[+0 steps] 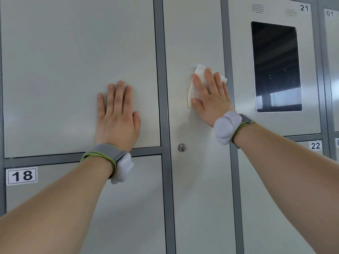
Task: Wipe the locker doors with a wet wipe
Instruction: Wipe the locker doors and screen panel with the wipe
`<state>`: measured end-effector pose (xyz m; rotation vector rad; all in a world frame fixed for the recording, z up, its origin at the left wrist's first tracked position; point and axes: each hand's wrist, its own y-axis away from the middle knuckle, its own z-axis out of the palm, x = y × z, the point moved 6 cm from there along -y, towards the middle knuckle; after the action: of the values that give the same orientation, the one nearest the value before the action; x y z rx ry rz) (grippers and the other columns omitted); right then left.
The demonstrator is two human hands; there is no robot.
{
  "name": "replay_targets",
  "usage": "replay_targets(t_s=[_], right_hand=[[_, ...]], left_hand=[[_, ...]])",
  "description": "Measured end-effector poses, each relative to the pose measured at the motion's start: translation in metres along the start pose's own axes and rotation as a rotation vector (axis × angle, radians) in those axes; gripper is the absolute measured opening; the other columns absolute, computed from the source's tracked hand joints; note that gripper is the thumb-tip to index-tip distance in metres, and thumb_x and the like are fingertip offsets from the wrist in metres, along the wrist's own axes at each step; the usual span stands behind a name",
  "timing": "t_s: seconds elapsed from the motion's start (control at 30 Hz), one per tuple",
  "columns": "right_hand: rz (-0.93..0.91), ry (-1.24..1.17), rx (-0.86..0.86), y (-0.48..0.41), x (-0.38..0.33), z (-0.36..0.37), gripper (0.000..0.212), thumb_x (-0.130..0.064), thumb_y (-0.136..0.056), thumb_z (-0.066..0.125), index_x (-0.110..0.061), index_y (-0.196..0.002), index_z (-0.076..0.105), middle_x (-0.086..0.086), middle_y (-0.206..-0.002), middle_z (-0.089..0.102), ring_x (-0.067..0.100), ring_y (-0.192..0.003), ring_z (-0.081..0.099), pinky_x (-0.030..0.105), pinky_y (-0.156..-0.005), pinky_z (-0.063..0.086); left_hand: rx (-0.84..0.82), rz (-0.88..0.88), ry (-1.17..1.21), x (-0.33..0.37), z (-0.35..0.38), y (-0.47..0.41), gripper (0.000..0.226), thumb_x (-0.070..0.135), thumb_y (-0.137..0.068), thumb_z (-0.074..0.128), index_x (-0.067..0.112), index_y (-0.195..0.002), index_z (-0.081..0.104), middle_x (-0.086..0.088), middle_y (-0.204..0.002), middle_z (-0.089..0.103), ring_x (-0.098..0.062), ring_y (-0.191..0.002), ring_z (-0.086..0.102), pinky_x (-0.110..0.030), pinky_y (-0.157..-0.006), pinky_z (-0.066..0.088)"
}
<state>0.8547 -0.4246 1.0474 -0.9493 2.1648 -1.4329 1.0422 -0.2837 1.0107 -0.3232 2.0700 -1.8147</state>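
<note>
Pressing flat on the tall narrow locker door point(194, 33): right hand point(211, 97), fingers straight and slightly spread, pinning a white wet wipe point(199, 70) against the panel. The wipe is crumpled, and its edges show above the fingertips and left of the thumb.

Keyhole lock point(181, 147): round, metal, on the same door, below the wipe and well apart from it.

Left hand point(117, 114): palm flat on the large grey door point(73, 61) to the left, fingers straight and close together, holding nothing.

Wrist devices: one grey band with a green cord and pale pod on the left wrist point(117, 162), and one on the right wrist point(227, 127).

Door label "18" point(21, 176): lower left door.

Door "21" point(304, 8): right of the narrow door, carrying a dark glass screen point(277, 66) and two speaker grilles. Label "22" point(315, 145) sits below it.
</note>
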Motion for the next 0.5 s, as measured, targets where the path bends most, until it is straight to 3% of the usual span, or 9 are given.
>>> replay_targets(t_s=[0.1,0.3,0.5], right_hand=[[-0.014,-0.006,0.004,0.002,-0.005,0.004,0.061,-0.03,-0.1,0.033,-0.028,-0.152,0.0,0.006,-0.159,-0.013,0.031,-0.145,-0.013,0.04,-0.115,-0.009],[-0.308,0.045,-0.024,0.033,-0.009,0.019,0.063,-0.041,-0.09,0.02,-0.025,-0.151,0.015,0.01,-0.159,0.003,0.034,-0.146,-0.001,0.041,-0.116,-0.006],[-0.06,0.003,0.011,-0.001,0.016,-0.001,0.06,-0.034,-0.099,0.033,-0.03,-0.151,0.004,0.004,-0.159,-0.011,0.029,-0.145,-0.012,0.037,-0.116,-0.009]], left_hand=[[0.006,0.006,-0.01,0.001,0.0,0.001,0.062,0.03,-0.091,0.024,0.0,-0.145,0.027,-0.018,-0.154,0.023,-0.036,-0.142,0.018,-0.044,-0.114,-0.001],[-0.013,-0.012,-0.012,0.002,-0.001,0.002,0.063,0.03,-0.091,0.022,0.0,-0.146,0.025,-0.018,-0.154,0.022,-0.036,-0.143,0.016,-0.049,-0.115,0.003],[-0.009,-0.017,-0.012,0.001,-0.001,0.002,0.061,0.028,-0.091,0.025,0.0,-0.146,0.027,-0.018,-0.154,0.023,-0.036,-0.142,0.017,-0.049,-0.115,0.004]])
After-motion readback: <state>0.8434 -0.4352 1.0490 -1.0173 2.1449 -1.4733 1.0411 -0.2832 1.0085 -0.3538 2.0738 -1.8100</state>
